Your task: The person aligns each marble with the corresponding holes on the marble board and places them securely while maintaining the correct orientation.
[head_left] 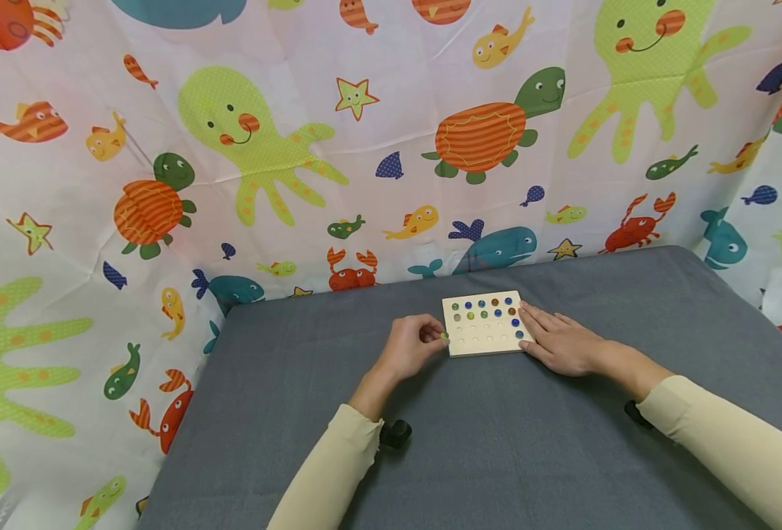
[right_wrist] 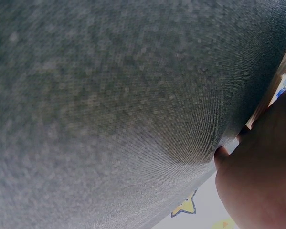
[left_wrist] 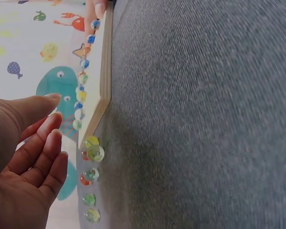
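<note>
A pale wooden board [head_left: 490,349] with rows of round hollows lies on the grey cloth. Colored marbles [head_left: 484,314] sit in its two far rows and down its right side; the hollows at the near left hold none. My left hand [head_left: 409,344] is at the board's left edge, a yellow-green marble [head_left: 443,336] by its fingertips. In the left wrist view its thumb and fingers are apart, with nothing visible between them. Several loose marbles [left_wrist: 91,175] lie past the board's corner there. My right hand [head_left: 563,342] rests on the board's right edge, fingers extended.
Grey cloth [head_left: 470,456] covers the table around the board. A curtain printed with sea animals [head_left: 391,147] hangs behind the table's far edge and along its left side. Black straps with cameras [head_left: 396,434] show at the wrists.
</note>
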`<act>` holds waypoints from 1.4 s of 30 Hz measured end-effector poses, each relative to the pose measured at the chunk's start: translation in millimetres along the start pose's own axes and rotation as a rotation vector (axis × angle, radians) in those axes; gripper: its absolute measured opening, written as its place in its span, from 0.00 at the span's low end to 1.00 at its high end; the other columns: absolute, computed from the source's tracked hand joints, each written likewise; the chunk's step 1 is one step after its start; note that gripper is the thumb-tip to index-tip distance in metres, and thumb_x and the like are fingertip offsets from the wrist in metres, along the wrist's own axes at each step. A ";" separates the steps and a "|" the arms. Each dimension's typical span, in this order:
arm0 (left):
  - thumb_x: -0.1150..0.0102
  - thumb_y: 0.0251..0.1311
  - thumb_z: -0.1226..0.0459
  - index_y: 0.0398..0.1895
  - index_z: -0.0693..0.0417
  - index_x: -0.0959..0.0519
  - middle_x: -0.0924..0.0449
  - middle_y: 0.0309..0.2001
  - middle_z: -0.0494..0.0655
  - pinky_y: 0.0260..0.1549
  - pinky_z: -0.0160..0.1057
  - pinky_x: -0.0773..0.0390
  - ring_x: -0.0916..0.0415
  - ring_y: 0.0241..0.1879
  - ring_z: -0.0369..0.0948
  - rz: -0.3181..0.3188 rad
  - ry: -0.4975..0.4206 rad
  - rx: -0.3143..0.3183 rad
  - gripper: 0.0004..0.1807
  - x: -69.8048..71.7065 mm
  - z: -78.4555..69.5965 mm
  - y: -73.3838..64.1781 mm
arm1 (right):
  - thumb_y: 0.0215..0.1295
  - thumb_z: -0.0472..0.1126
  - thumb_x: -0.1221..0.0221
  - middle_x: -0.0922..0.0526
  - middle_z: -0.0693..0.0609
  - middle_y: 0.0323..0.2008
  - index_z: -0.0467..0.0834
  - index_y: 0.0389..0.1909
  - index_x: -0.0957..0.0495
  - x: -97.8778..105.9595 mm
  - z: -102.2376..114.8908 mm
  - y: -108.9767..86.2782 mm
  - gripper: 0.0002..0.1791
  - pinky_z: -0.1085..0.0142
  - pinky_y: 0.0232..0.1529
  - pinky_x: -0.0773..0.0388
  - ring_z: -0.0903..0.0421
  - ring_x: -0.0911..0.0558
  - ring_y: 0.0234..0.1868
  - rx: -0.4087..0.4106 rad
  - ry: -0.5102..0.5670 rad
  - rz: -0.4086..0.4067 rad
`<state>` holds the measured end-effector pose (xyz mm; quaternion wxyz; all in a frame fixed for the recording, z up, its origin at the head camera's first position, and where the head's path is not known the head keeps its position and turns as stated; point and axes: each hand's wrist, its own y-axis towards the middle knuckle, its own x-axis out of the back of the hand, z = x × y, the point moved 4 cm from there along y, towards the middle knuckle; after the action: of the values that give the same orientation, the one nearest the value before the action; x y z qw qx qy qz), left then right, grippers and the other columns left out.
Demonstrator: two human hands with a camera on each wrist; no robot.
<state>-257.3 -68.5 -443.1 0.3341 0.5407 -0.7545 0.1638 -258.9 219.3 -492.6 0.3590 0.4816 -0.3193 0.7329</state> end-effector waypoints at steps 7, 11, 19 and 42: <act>0.28 0.62 0.67 0.39 0.57 0.15 0.17 0.32 0.43 0.33 0.31 0.22 0.23 0.30 0.33 -0.004 -0.014 -0.019 0.05 -4.5 -4.9 3.5 | 0.81 0.64 0.63 0.55 0.37 0.81 0.35 0.81 0.54 2.1 4.0 -2.9 0.44 0.35 0.72 0.51 0.38 0.50 0.80 0.012 0.009 -0.019; 0.29 0.62 0.67 0.38 0.57 0.15 0.17 0.31 0.43 0.33 0.31 0.22 0.23 0.30 0.33 -0.005 -0.026 -0.032 0.05 -5.1 -8.0 3.8 | 0.81 0.63 0.62 0.55 0.37 0.81 0.35 0.81 0.54 1.7 4.2 -3.2 0.44 0.34 0.72 0.51 0.37 0.50 0.80 0.006 0.007 -0.012; 0.28 0.61 0.68 0.37 0.57 0.15 0.17 0.31 0.44 0.32 0.30 0.23 0.24 0.29 0.32 -0.009 -0.026 -0.045 0.04 -5.9 -11.5 4.7 | 0.82 0.60 0.59 0.57 0.37 0.82 0.34 0.81 0.55 -0.9 2.5 -1.6 0.42 0.35 0.73 0.52 0.38 0.51 0.80 -0.011 0.005 -0.001; 0.29 0.62 0.66 0.40 0.56 0.14 0.15 0.33 0.43 0.33 0.29 0.23 0.22 0.31 0.32 0.010 -0.033 -0.065 0.05 -15.0 -17.1 10.3 | 0.82 0.62 0.60 0.57 0.38 0.82 0.35 0.81 0.56 -1.7 1.8 -1.2 0.43 0.35 0.73 0.52 0.38 0.51 0.80 -0.013 -0.010 0.001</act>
<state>-258.3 -43.8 -439.8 0.3382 0.5283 -0.7675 0.1323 -256.5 218.1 -493.4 0.3600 0.4827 -0.3262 0.7286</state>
